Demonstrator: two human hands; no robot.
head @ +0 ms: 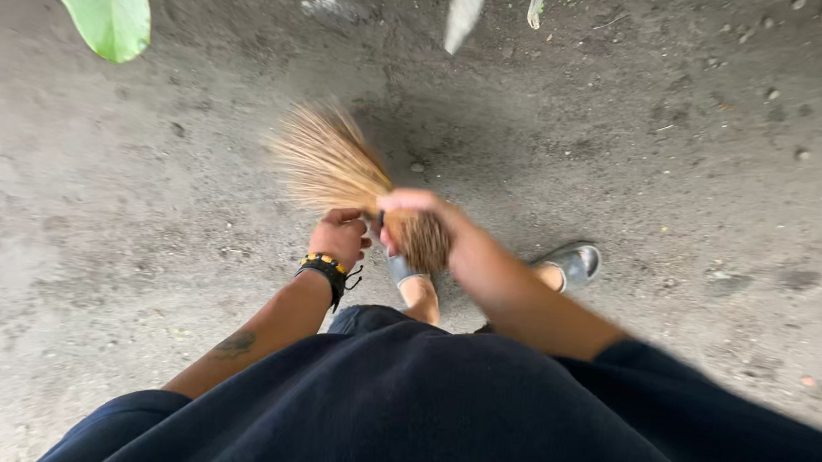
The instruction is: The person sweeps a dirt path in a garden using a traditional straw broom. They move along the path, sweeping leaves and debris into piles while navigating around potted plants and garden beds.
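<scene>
Both hands clenched on stick broom (337,164): left hand (340,237) low, right hand (432,225) at bundle; mid-handling over dirt ground (134,184).

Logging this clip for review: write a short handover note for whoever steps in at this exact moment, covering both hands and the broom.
Left hand: closed around the bound end of the tan stick-bristle broom.
Right hand: grip laid over the same bundle at its base, blurred in motion.
Broom: held low in front of the body, bristles fanned up and left, above the grey dirt ground.
Done: broom in both hands.
Left: small pebbles and leaf bits lie scattered on the ground.
</scene>
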